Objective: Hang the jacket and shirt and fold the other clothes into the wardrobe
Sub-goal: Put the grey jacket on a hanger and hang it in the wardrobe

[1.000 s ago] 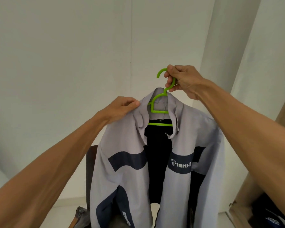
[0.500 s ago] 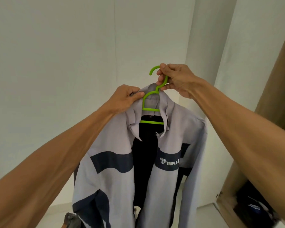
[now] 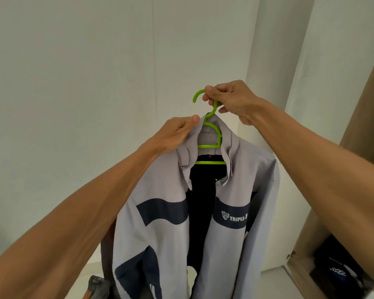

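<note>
The grey jacket hangs in mid-air on a green hanger, right grip pinching its hook and left grip pinching the collar, so next it probably needs carrying right into the wardrobe.

Grey-and-navy fabric jacket: white logo w/ "TRIPLE-F" on navy chest band. Dark blue cloth item, btm right, reads "022".

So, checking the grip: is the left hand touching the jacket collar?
Touching. Head view shows the left hand pinching the jacket collar beside the hanger.
</note>
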